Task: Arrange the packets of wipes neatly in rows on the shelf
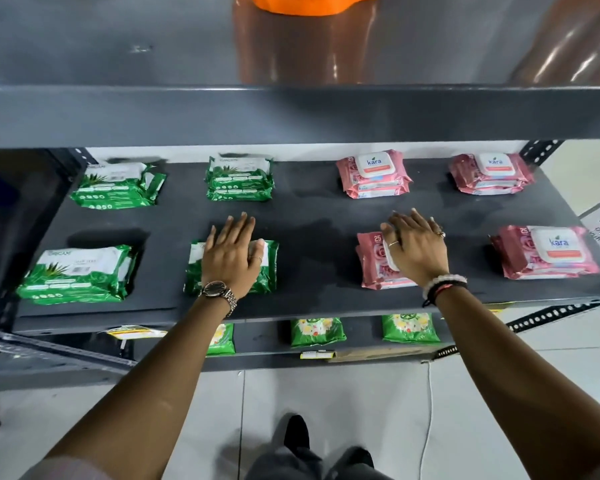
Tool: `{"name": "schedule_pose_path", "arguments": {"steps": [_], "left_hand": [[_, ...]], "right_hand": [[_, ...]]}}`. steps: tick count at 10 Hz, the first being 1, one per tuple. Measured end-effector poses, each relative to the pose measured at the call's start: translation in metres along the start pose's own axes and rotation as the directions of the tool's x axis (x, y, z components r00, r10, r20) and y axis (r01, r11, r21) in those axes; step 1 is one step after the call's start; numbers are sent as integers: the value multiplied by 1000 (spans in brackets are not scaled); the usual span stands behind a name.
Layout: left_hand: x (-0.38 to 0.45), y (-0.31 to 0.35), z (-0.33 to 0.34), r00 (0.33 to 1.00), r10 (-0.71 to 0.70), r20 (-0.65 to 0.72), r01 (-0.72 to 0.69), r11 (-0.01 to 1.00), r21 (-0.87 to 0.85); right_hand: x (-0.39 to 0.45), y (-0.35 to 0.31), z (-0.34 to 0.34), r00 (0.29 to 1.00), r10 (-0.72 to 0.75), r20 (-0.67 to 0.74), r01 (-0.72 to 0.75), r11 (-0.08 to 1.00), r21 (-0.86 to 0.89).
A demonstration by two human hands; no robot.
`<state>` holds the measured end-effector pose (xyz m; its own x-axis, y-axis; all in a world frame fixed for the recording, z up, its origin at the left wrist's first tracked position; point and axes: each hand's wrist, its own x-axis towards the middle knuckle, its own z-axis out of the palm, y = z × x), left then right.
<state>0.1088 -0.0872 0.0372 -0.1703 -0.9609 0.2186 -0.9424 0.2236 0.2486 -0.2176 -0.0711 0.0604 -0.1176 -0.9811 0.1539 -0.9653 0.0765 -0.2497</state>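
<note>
On shelf (312,216): left hand (231,252) flat on green packet (269,268), right hand (418,249) flat on pink packet (373,261); squaring front row; next, perhaps nudge toward 12 o'clock.

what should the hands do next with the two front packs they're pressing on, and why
Probably square up the pink pack under the right hand: it sits slightly turned and further left than the pink stack behind it. The left hand lies flat on the green pack, which already roughly lines up with the green stack behind, so it likely needs only a light press.

Dark shelf (312,209): green wipes packets (118,185) left, pink wipes packets (492,174) right, two rows.
</note>
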Motion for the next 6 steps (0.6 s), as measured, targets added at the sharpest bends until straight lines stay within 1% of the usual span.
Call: {"name": "schedule_pose_path", "arguments": {"steps": [2,3,4,5,6], "left_hand": [[1,0,0,1000,18,2,-18,1000,20],[0,0,2,1000,30,-1,-30,999,33],[-4,4,-4,1000,22,-8,-22,1000,-10],[-17,21,-22,981,27,-190,-48,993,-106],[-43,59,-51,925,101,-366,-185,962,-202]], "right_hand": [[-1,1,4,1000,9,-7,-9,1000,12],[-1,3,3,1000,-13,-11,13,1000,12],[-1,1,-3,998,-16,56,15,1000,10],[-7,-2,-15,999,-44,-29,46,997,62],[-36,-13,-52,954,-7,-299,116,931,347]]}}
